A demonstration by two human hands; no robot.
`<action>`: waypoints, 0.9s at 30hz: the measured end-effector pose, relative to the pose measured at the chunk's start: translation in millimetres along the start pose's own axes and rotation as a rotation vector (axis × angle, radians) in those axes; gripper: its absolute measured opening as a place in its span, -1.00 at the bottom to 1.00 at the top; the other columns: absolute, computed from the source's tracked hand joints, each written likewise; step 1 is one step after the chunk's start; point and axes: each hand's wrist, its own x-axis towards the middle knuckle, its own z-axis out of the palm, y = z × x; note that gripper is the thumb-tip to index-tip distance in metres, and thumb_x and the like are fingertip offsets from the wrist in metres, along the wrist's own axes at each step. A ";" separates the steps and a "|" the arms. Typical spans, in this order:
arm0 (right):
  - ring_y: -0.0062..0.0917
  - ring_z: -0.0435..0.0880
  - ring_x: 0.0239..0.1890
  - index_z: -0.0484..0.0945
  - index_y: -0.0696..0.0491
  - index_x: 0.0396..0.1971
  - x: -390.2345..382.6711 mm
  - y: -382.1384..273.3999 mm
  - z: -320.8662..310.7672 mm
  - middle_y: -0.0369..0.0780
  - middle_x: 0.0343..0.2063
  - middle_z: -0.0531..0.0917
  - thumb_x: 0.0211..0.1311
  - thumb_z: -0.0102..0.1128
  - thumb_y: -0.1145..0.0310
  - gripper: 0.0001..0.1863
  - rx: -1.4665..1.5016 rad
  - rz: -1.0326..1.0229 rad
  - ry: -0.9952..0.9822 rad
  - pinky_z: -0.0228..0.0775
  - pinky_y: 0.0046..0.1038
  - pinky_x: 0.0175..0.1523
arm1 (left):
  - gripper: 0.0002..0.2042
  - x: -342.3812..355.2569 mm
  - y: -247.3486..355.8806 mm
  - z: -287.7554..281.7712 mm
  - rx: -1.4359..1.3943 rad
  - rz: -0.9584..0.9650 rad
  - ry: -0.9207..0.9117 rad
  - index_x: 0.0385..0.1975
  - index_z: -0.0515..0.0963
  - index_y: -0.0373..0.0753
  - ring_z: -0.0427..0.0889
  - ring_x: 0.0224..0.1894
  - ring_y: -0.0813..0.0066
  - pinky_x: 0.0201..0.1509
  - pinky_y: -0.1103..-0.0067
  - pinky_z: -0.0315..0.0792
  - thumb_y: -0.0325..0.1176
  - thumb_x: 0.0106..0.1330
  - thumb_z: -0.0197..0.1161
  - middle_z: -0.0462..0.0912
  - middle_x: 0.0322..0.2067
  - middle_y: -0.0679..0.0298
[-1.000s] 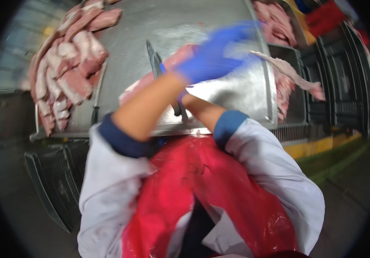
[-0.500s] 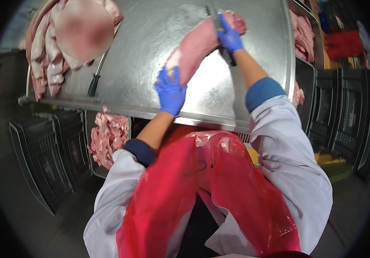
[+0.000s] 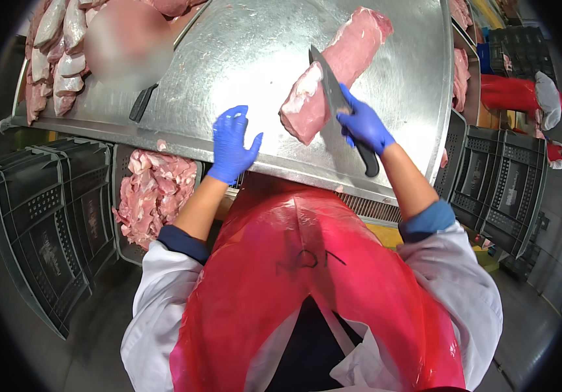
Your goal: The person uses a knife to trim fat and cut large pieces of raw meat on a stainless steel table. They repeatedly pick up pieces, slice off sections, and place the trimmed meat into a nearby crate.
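Observation:
A long pink piece of pork loin lies slantwise on the steel table, with a whitish patch of fat at its near end. My right hand, in a blue glove, is closed around a knife. The knife's dark blade points away from me and passes over the loin; whether it touches the meat I cannot tell. Its black handle sticks out below my fist. Over the table's front edge, my blue-gloved left hand is empty, fingers apart, clear of the meat.
More long meat pieces are heaped at the table's far left, near a black-handled rod. A crate of meat trimmings stands below the front edge. Dark crates flank the table, more at right. A person's red garment shows far right.
My left hand has let go of the loin and drawn back left. The loin lies farther right, and my right hand with the knife has come nearer to me.

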 end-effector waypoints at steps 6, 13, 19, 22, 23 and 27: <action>-0.63 0.57 -0.55 0.07 -0.21 0.53 -80.9 33.7 32.7 -0.20 -0.43 0.63 0.31 0.09 0.49 -0.20 0.012 0.070 -0.034 0.52 -0.50 -0.43 | -0.62 48.2 -23.6 -13.8 -0.185 -0.145 0.204 -0.02 0.49 -0.31 0.58 -0.18 0.21 -0.27 0.46 0.57 -0.44 0.16 0.39 0.51 -0.16 0.05; -0.68 0.48 -0.66 -0.03 -0.18 0.55 -104.5 53.1 -3.6 -0.26 -0.46 0.59 0.25 0.01 0.62 -0.12 0.232 -0.021 0.201 0.37 -0.59 -0.61 | -0.49 123.0 54.8 65.7 -0.083 -0.345 -0.262 -0.17 0.58 -0.33 0.65 -0.16 -0.05 0.00 0.24 0.52 0.06 0.18 0.34 0.64 -0.22 -0.04; -0.66 0.49 -0.62 -0.03 -0.24 0.55 9.4 41.2 10.3 -0.28 -0.50 0.57 0.31 0.05 0.52 -0.15 0.351 -0.224 0.322 0.41 -0.55 -0.54 | -0.63 148.9 25.7 94.9 -0.095 -0.540 -0.339 -0.44 0.64 -0.45 0.71 -0.27 -0.07 -0.12 0.26 0.54 -0.15 0.13 0.29 0.69 -0.38 -0.17; -0.58 0.56 -0.62 0.03 -0.25 0.54 47.4 12.8 22.0 -0.18 -0.48 0.62 0.28 0.07 0.46 -0.17 0.317 -0.244 0.175 0.49 -0.43 -0.51 | -0.68 146.2 20.7 95.7 -0.154 -0.550 -0.309 -0.50 0.62 -0.48 0.70 -0.38 0.11 -0.23 0.34 0.53 -0.24 0.11 0.27 0.68 -0.48 -0.13; -0.53 0.59 -0.61 0.03 -0.24 0.53 55.5 3.8 22.3 -0.14 -0.46 0.65 0.30 0.05 0.43 -0.20 0.266 -0.233 0.108 0.51 -0.39 -0.47 | -0.69 144.1 17.8 98.5 -0.193 -0.563 -0.294 -0.50 0.62 -0.48 0.70 -0.40 0.16 -0.26 0.35 0.53 -0.25 0.11 0.28 0.68 -0.49 -0.10; -0.32 0.69 -0.52 0.05 -0.21 0.53 48.0 25.3 21.1 0.02 -0.36 0.70 0.36 -0.05 0.30 -0.28 -0.287 -0.347 -0.069 0.57 -0.28 -0.28 | -0.72 133.4 11.0 97.0 -0.241 -0.587 -0.246 -0.51 0.61 -0.45 0.65 -0.45 0.37 -0.33 0.44 0.50 -0.28 0.15 0.29 0.67 -0.52 0.02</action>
